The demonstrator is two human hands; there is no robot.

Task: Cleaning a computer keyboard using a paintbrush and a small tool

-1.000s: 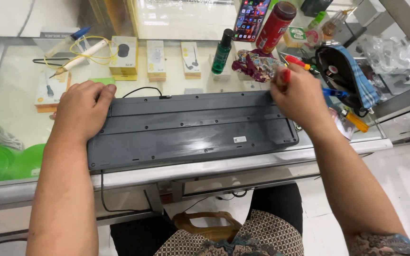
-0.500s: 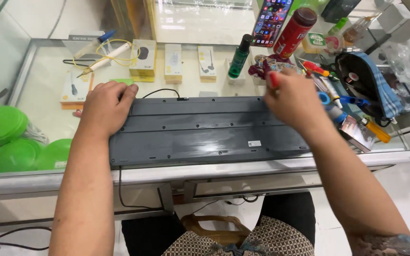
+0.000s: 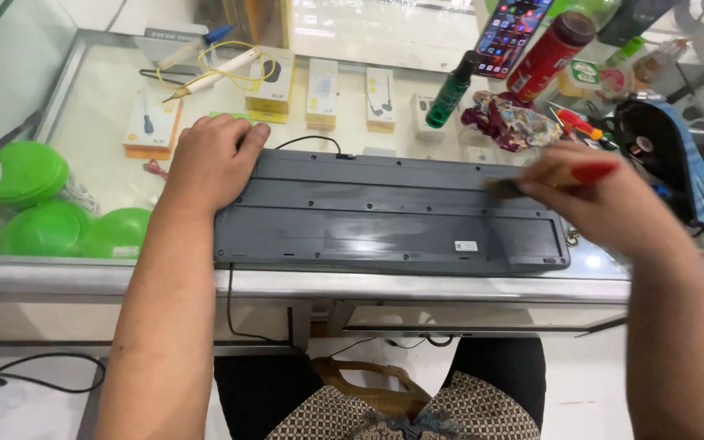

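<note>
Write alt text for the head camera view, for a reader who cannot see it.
A grey keyboard lies face down on a glass counter; the left hand presses its left end while the right hand holds a small red-handled brush over its right end. Behind it are small boxes, a green bottle, a red bottle and a phone.

The keyboard (image 3: 385, 216) back is matt grey plastic; the counter (image 3: 107, 106) is glossy glass.

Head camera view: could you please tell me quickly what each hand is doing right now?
Left hand: open, resting flat on the upturned grey plastic keyboard.
Right hand: closed on a small red-handled brush, blurred.
</note>
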